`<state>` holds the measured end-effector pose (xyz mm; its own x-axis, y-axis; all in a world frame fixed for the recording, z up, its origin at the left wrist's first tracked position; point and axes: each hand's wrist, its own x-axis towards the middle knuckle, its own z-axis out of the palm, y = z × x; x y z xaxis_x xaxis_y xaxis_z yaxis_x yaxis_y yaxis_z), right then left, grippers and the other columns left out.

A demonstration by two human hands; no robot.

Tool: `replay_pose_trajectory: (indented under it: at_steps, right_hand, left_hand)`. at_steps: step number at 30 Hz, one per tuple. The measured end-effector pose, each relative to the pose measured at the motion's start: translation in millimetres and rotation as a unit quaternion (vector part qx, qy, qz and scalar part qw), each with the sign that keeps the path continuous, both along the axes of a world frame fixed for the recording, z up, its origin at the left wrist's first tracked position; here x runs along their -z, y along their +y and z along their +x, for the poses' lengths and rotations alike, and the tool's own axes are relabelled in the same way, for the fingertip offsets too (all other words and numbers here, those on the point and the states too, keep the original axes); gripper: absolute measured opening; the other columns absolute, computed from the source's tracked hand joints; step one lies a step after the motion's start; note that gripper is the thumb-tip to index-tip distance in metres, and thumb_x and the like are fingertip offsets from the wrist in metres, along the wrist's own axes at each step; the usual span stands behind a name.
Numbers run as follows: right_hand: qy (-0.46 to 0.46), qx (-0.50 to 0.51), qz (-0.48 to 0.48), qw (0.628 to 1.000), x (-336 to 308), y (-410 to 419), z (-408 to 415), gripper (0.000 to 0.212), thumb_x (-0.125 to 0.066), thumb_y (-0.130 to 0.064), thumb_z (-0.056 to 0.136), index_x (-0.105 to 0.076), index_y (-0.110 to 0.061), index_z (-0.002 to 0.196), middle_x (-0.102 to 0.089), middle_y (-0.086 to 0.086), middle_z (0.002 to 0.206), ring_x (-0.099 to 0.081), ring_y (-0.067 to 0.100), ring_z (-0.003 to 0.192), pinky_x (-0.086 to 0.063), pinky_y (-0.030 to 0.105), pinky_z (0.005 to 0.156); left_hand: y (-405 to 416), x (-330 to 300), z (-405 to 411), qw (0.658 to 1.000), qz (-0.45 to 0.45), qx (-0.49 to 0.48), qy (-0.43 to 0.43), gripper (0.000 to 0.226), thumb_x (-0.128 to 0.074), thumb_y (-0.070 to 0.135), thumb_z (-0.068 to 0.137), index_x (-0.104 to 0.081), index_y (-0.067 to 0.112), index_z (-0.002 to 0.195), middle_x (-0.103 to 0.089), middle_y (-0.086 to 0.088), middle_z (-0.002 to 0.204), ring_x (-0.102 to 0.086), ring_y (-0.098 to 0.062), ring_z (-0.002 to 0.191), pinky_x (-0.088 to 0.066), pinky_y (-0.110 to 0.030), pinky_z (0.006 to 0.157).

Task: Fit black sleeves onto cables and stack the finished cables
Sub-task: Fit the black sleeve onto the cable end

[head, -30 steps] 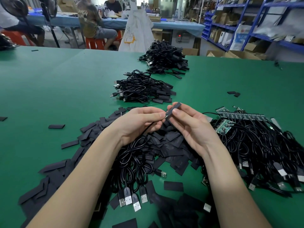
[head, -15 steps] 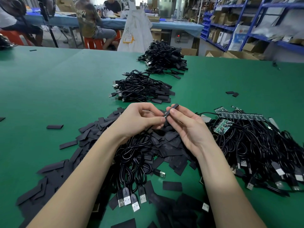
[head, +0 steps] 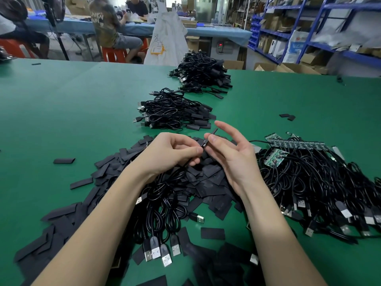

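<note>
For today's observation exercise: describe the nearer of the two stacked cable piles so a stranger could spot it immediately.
Start at the green table and look just beyond the two hands. The nearer cable pile lies there, between the loose black sleeves and the farther cable pile. Unlike the tangled heap on the right, it shows no green circuit boards.

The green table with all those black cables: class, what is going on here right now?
A person is fitting a black sleeve onto a cable end above the green table. The left hand pinches the cable end; the right hand pinches the sleeve with thumb and a finger, other fingers spread. Loose sleeves lie below, unsleeved cables on the right, and two finished stacks beyond.
</note>
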<state>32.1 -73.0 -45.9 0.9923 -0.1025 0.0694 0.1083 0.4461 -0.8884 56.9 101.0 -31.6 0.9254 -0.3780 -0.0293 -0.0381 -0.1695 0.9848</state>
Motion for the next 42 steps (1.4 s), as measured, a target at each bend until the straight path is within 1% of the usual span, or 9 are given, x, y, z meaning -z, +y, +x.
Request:
replay_pose_trajectory:
  at_steps: [7, 12, 16, 25, 29, 32, 34, 39, 42]
  right_hand:
    - [-0.017, 0.021, -0.033, 0.999, -0.7, 4.1, -0.8, 0.028, -0.075, -0.002, 0.086, -0.077, -0.023, 0.105, -0.078, 0.012, 0.098, -0.074, 0.013, 0.093, -0.058, 0.022, 0.08]
    - [-0.014, 0.016, -0.017, 1.0, 0.2, 3.3, -0.3, 0.027, -0.074, -0.001, 0.087, -0.076, -0.019, 0.106, -0.078, 0.013, 0.098, -0.075, 0.015, 0.095, -0.058, 0.023, 0.079]
    - [-0.012, 0.011, -0.012, 1.0, 1.0, 1.7, -0.1, 0.027, -0.073, 0.0, 0.088, -0.075, -0.017, 0.108, -0.078, 0.013, 0.097, -0.075, 0.016, 0.096, -0.058, 0.022, 0.078]
    - [-0.022, -0.001, -0.048, 0.999, 5.3, 1.2, 1.5, 0.028, -0.077, -0.004, 0.084, -0.077, -0.021, 0.107, -0.079, 0.013, 0.094, -0.074, 0.014, 0.085, -0.058, 0.021, 0.077]
    - [-0.042, 0.017, -0.087, 0.995, 7.6, 0.1, 2.0, 0.03, -0.079, -0.004, 0.084, -0.078, -0.025, 0.106, -0.078, 0.01, 0.09, -0.072, 0.013, 0.08, -0.058, 0.023, 0.079]
    - [-0.068, 0.041, -0.129, 0.988, 8.5, 0.3, 2.0, 0.032, -0.079, -0.003, 0.084, -0.076, -0.023, 0.109, -0.079, 0.006, 0.092, -0.074, 0.012, 0.092, -0.058, 0.026, 0.087]
    - [-0.08, 0.048, -0.148, 0.985, 7.4, 1.0, 1.7, 0.033, -0.08, -0.002, 0.083, -0.076, -0.021, 0.11, -0.08, 0.006, 0.094, -0.074, 0.013, 0.098, -0.058, 0.024, 0.088]
    - [-0.095, 0.055, -0.157, 0.981, 5.6, 0.3, 1.4, 0.032, -0.081, -0.001, 0.082, -0.077, -0.02, 0.107, -0.08, 0.002, 0.095, -0.074, 0.012, 0.099, -0.056, 0.018, 0.084]
    - [-0.09, 0.058, -0.165, 0.981, 6.8, 1.1, 1.6, 0.031, -0.083, -0.005, 0.081, -0.078, -0.025, 0.105, -0.08, -0.002, 0.095, -0.074, 0.012, 0.1, -0.057, 0.02, 0.086]
  left_hand:
    - [-2.6, 2.2, 0.5, 0.999, -0.019, 0.0, 0.031, 0.007, -0.073, 0.011, 0.09, -0.074, 0.005, 0.094, -0.071, -0.007, 0.071, -0.061, -0.01, 0.059, -0.047, -0.011, 0.059]
    - [-3.7, -0.9, -0.6, 0.999, -0.023, -0.009, 0.021, 0.012, -0.073, 0.008, 0.09, -0.074, -0.002, 0.096, -0.07, -0.008, 0.069, -0.06, -0.009, 0.056, -0.046, -0.012, 0.055]
    - [-4.5, -2.6, -1.8, 1.0, -0.017, -0.013, 0.009, 0.008, -0.073, 0.008, 0.089, -0.074, 0.0, 0.093, -0.07, -0.007, 0.067, -0.058, -0.009, 0.054, -0.044, -0.012, 0.055]
    - [-4.3, 0.6, -0.8, 0.999, -0.027, -0.023, 0.014, 0.014, -0.072, 0.007, 0.09, -0.074, -0.004, 0.098, -0.072, -0.01, 0.071, -0.061, -0.009, 0.055, -0.048, -0.012, 0.056]
    - [-4.5, 3.5, -0.9, 0.999, -0.023, -0.015, 0.022, 0.015, -0.071, 0.008, 0.092, -0.074, -0.004, 0.1, -0.073, -0.011, 0.074, -0.062, -0.01, 0.059, -0.048, -0.012, 0.057]
    - [-4.8, 4.5, -0.6, 0.999, -0.033, -0.007, 0.042, 0.014, -0.072, 0.009, 0.091, -0.074, -0.002, 0.098, -0.073, -0.012, 0.076, -0.064, -0.012, 0.062, -0.052, -0.012, 0.062]
    - [-4.7, 5.1, -0.2, 0.998, -0.04, -0.006, 0.05, 0.011, -0.072, 0.009, 0.091, -0.074, 0.0, 0.096, -0.074, -0.013, 0.078, -0.065, -0.012, 0.063, -0.054, -0.013, 0.065]
    - [-3.3, 5.0, -0.5, 0.998, -0.035, -0.008, 0.045, 0.01, -0.071, 0.011, 0.092, -0.075, 0.002, 0.094, -0.074, -0.013, 0.08, -0.064, -0.013, 0.064, -0.053, -0.016, 0.068]
    - [-2.5, 4.0, -0.9, 0.999, -0.032, -0.007, 0.041, 0.012, -0.071, 0.009, 0.092, -0.074, -0.002, 0.095, -0.073, -0.012, 0.076, -0.064, -0.012, 0.061, -0.053, -0.014, 0.063]
